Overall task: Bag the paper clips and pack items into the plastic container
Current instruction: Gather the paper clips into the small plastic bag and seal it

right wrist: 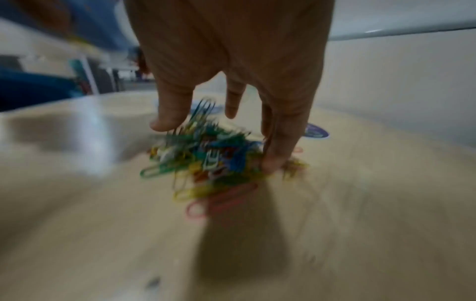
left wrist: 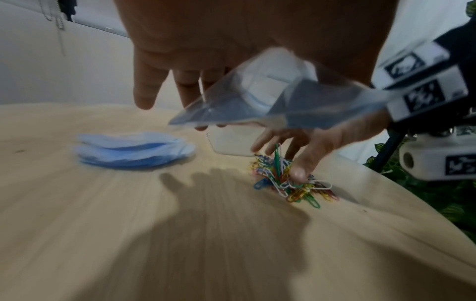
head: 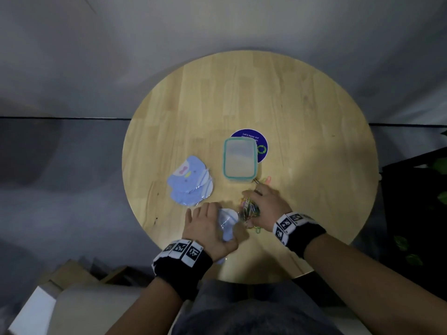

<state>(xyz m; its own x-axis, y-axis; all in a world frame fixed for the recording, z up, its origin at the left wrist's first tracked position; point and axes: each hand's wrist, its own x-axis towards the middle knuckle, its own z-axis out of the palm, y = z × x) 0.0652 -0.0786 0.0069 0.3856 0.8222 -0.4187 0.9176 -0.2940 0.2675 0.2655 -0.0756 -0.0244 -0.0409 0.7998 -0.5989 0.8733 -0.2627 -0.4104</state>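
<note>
My left hand (head: 209, 224) holds a small clear plastic bag (head: 227, 221) near the table's front edge; in the left wrist view the bag (left wrist: 270, 97) hangs crumpled under the palm. Just to the right, my right hand (head: 260, 201) closes over a heap of coloured paper clips (head: 251, 211) on the wood. Its thumb and fingers (right wrist: 276, 154) pinch the pile of clips (right wrist: 206, 158) from both sides. The plastic container (head: 239, 161), clear with a teal rim, stands beyond the hands. Blue bear-shaped items (head: 191, 182) in clear wrap lie to its left.
The round wooden table (head: 302, 117) carries a blue round sticker (head: 263, 147) partly under the container. A few stray clips (head: 265, 180) lie by the container's near right corner, and others (head: 257, 230) next to my right wrist. Dark plants stand off the right edge.
</note>
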